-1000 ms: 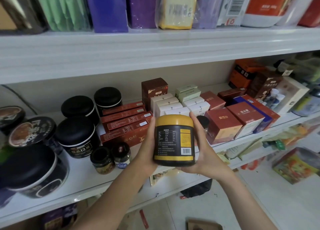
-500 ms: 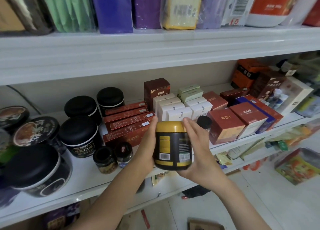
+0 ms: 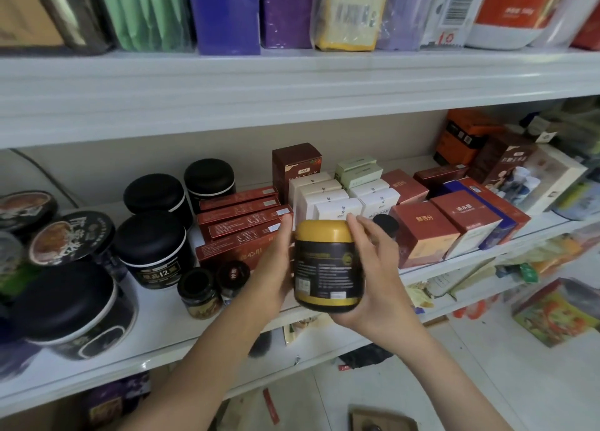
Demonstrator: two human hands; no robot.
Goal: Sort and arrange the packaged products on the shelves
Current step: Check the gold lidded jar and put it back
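A black jar with a yellow lid (image 3: 326,268) is held upright in front of the middle shelf (image 3: 162,330). My left hand (image 3: 276,268) presses against its left side with the fingers pointing up. My right hand (image 3: 376,274) cups its right side and bottom, fingers curled round the lid edge. Behind the jar stand white boxes (image 3: 328,200), flat red boxes (image 3: 240,222) and red cartons (image 3: 425,232). A small dark bottle (image 3: 386,224) peeks out just right of my right hand.
Black round tins (image 3: 152,248) and two small glass jars (image 3: 199,292) fill the shelf's left part. Orange and brown boxes (image 3: 467,138) stand at the back right. The upper shelf (image 3: 292,83) carries bags and purple boxes. Packages lie on the floor (image 3: 552,313) at the right.
The jar has been turned about its upright axis between my hands: the barcode label that faced me has gone round to the left, and a text panel now faces me.
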